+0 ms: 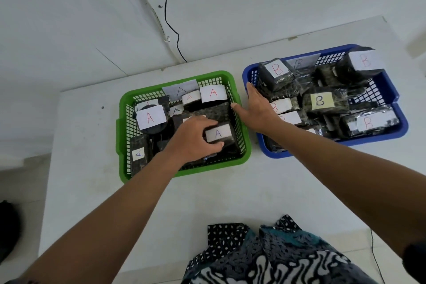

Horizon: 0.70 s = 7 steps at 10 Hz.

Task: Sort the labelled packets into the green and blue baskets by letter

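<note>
Patterned cloth [265,258] is seen at the near table [230,196] edge, where no loose packets are showing; sorting is judged nearly done. A-labelled packets are lying in the green basket [125,145], B-labelled ones in the blue basket [401,127]. One packet marked A [220,135] is being gripped inside the green basket by the left hand [193,140], fingers curled round it. The right hand [258,108] is being held flat, fingers straight and apart, over the blue basket's near-left rim.

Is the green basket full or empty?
Nearly full: the green basket holds many dark packets labelled A, and the left hand grips one.
</note>
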### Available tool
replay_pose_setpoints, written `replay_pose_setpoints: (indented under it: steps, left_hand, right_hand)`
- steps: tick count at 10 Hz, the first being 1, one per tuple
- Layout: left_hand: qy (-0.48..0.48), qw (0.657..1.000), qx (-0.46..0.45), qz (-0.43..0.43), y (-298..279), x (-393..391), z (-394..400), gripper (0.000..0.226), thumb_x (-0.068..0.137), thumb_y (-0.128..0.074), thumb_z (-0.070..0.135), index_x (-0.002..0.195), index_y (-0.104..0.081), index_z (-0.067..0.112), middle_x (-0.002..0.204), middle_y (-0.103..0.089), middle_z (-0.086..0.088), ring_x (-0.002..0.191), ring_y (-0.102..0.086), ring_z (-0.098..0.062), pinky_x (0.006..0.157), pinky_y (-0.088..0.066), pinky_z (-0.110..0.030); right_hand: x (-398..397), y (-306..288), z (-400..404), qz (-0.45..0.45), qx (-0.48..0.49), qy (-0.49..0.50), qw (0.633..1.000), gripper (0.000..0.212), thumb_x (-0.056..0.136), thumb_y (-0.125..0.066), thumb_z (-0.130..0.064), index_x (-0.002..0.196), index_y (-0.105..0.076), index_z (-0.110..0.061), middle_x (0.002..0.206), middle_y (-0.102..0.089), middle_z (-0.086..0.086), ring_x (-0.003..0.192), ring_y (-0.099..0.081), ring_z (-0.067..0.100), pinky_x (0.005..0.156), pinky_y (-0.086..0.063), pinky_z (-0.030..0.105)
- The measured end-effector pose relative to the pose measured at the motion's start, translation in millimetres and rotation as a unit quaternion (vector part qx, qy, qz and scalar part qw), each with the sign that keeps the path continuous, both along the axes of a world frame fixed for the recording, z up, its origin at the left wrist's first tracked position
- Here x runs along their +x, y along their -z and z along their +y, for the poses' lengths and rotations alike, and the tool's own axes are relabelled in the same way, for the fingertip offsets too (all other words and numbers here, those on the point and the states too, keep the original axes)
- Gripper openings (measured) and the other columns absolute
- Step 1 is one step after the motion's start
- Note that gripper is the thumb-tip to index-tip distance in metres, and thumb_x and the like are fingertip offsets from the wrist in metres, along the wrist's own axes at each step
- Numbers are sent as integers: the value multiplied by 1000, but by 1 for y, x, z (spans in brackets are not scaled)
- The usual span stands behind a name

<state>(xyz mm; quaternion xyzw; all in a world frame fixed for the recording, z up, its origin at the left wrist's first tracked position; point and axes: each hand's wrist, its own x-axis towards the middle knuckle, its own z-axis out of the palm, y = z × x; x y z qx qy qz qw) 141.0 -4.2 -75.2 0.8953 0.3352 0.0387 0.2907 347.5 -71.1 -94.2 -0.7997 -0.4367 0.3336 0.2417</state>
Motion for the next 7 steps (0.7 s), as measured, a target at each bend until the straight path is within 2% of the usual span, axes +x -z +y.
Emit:
replay_pose_setpoints:
  steps: [1,3,4,5,6,7]
  left_hand:
    - [9,999,20,36,9,8,-9,68,72,-83,50,127,-67,14,121,-67,-2,114,-59,-21,99,-47,-37]
    - [-7,1000,-2,28,11,-9,-10,72,77,-77,58,136,-60,20,134,-62,1,124,-53,-16,107,-44,-36]
    - [-29,999,18,5,8,-27,-6,62,84,-72,53,135,-62,20,134,-62,0,126,-54,-15,109,-44,-39]
    - [-76,996,49,-23,0,-35,-5,48,90,-70,41,131,-65,18,130,-63,0,124,-54,-16,107,-44,-34]
    - [-100,988,115,-32,-9,-34,-4,47,93,-65,37,134,-62,16,132,-61,0,127,-51,-16,108,-44,-40]
    - [-126,975,185,-6,-24,-24,-8,51,97,-58,38,141,-54,14,142,-53,-1,137,-42,-21,114,-35,-44]
  right_hand:
    - [1,-1,0,-1,-2,-3,1000,86,100,-54,-44,160,-5,-8,168,-10,9,154,-13,26,122,-14,37]
    - [0,0,1,-4,-1,-4,1000,86,99,-54,-43,160,-4,-8,168,-9,8,154,-11,25,123,-12,37]
    - [0,0,1,-9,-4,-3,1000,86,100,-54,-43,160,-3,-9,168,-8,8,154,-10,24,123,-12,37]
    - [-5,-5,-3,-4,-15,-5,1000,82,101,-51,-43,160,-4,-11,168,-7,10,154,-11,26,122,-15,39]
    - [-12,-19,-13,-32,19,-16,999,73,102,-46,-44,160,-11,-17,168,-6,6,153,-15,27,119,-23,44]
    - [-18,-38,-25,-120,78,-51,988,65,103,-44,-44,158,-19,-19,167,-15,6,151,-21,28,115,-32,47]
